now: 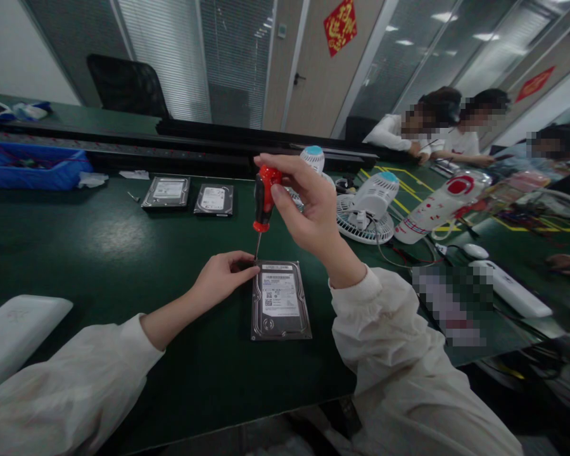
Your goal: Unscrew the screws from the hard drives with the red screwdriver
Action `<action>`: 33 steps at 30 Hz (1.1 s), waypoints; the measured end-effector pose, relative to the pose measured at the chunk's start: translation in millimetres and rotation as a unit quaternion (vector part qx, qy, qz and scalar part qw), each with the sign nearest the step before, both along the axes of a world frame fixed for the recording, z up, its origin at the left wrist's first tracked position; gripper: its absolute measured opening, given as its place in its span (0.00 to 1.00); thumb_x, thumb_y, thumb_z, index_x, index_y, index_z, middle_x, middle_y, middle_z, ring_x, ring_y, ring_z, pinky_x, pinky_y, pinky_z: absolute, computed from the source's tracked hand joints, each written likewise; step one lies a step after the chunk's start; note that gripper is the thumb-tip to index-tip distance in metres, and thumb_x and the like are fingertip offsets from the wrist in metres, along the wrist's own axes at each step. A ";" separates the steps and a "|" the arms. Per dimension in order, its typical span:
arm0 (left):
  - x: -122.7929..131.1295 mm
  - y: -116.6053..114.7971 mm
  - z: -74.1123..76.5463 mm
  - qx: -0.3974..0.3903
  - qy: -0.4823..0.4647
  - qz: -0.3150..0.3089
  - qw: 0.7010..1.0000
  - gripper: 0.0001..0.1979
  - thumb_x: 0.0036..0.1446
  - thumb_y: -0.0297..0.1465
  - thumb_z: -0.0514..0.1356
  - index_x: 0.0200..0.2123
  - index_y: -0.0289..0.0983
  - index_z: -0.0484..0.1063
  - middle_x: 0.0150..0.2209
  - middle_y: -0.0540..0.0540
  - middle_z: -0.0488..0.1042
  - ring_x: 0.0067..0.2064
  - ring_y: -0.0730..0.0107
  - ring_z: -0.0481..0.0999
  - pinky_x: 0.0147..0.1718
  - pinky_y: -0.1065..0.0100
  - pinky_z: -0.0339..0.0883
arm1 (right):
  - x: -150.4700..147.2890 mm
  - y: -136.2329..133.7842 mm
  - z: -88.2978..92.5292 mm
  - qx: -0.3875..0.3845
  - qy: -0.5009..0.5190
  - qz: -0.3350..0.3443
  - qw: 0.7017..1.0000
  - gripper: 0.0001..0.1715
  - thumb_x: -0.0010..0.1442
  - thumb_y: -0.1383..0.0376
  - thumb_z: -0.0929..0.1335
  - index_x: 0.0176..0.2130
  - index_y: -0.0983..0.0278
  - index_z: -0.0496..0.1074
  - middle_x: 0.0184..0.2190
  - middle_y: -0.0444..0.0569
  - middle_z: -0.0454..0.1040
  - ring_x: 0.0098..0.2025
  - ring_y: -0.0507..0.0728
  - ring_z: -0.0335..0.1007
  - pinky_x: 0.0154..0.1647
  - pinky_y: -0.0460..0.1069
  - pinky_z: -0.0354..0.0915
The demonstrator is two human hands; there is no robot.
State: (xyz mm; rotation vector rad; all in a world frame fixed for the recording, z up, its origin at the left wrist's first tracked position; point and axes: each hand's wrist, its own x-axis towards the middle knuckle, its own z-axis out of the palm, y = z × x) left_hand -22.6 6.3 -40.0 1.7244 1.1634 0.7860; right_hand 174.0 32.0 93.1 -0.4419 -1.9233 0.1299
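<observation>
A hard drive (281,301) with a white label lies flat on the green table in front of me. My right hand (308,202) grips a red and black screwdriver (262,202) by its handle, with the palm near its top end. The screwdriver stands nearly upright, its tip down at the drive's far left corner. My left hand (223,277) is closed at that same corner, thumb and index finger on the drive's edge beside the tip. Whether a screw sits under the tip is too small to tell.
Two more hard drives, one at left (167,192) and one beside it (214,200), lie farther back. A blue bin (33,168) stands far left, a white case (21,335) near left. White fans (373,202), a bottle (441,202), cables and a power strip (510,288) occupy the right. People sit beyond.
</observation>
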 end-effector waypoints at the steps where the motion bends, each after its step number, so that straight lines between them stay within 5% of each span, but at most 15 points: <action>1: -0.1 -0.2 0.5 -0.001 0.001 0.000 1.000 0.22 0.59 0.47 0.66 0.50 0.40 0.80 0.45 0.42 0.84 0.41 0.57 0.82 0.41 0.57 0.74 | -0.5 0.7 0.0 0.007 0.009 -0.001 1.000 0.15 0.70 0.59 0.65 0.54 0.57 0.73 0.51 0.51 0.79 0.53 0.58 0.77 0.52 0.56 0.78; 6: 0.2 -0.5 0.9 -0.004 -0.003 -0.002 1.000 0.21 0.59 0.47 0.66 0.49 0.40 0.81 0.46 0.42 0.84 0.43 0.56 0.82 0.43 0.56 0.74 | -0.4 2.7 0.2 0.028 0.025 -0.039 0.998 0.12 0.67 0.55 0.69 0.49 0.55 0.75 0.47 0.51 0.77 0.51 0.58 0.74 0.49 0.55 0.78; 11: 0.9 0.0 -0.5 -0.004 -0.009 0.003 1.000 0.22 0.58 0.48 0.66 0.49 0.40 0.81 0.45 0.43 0.84 0.42 0.57 0.82 0.43 0.56 0.74 | 1.3 -1.9 3.1 -0.023 -0.019 0.054 0.998 0.16 0.70 0.59 0.65 0.55 0.55 0.73 0.55 0.51 0.76 0.59 0.59 0.74 0.57 0.56 0.76; 15: 0.7 0.8 -0.6 -0.005 -0.010 0.002 1.000 0.22 0.58 0.48 0.67 0.49 0.40 0.81 0.45 0.43 0.84 0.42 0.57 0.82 0.43 0.56 0.74 | 0.5 -1.4 2.0 -0.001 -0.019 -0.019 1.000 0.16 0.69 0.54 0.66 0.53 0.58 0.73 0.49 0.52 0.77 0.53 0.60 0.74 0.54 0.58 0.76; 21: 0.8 0.7 -1.0 -0.004 -0.009 0.000 1.000 0.22 0.58 0.47 0.66 0.50 0.40 0.81 0.45 0.43 0.84 0.40 0.58 0.82 0.41 0.57 0.74 | 1.5 -0.5 1.8 -0.021 -0.032 0.011 0.999 0.19 0.73 0.58 0.62 0.60 0.54 0.70 0.61 0.50 0.73 0.64 0.58 0.70 0.64 0.57 0.71; 27: -0.4 0.5 0.2 0.001 0.000 0.002 1.000 0.22 0.58 0.48 0.66 0.49 0.41 0.81 0.45 0.43 0.84 0.41 0.57 0.82 0.41 0.57 0.74 | 1.1 0.7 2.6 0.023 -0.012 -0.050 0.998 0.18 0.69 0.54 0.66 0.52 0.60 0.75 0.44 0.50 0.78 0.50 0.60 0.76 0.55 0.61 0.75; 33: -0.5 0.8 -1.2 0.003 -0.002 0.000 1.000 0.22 0.59 0.48 0.66 0.50 0.41 0.81 0.45 0.43 0.84 0.41 0.57 0.82 0.42 0.57 0.74 | 2.9 1.2 2.4 0.002 -0.030 0.031 0.999 0.23 0.73 0.58 0.62 0.63 0.57 0.69 0.58 0.53 0.76 0.58 0.59 0.74 0.60 0.59 0.73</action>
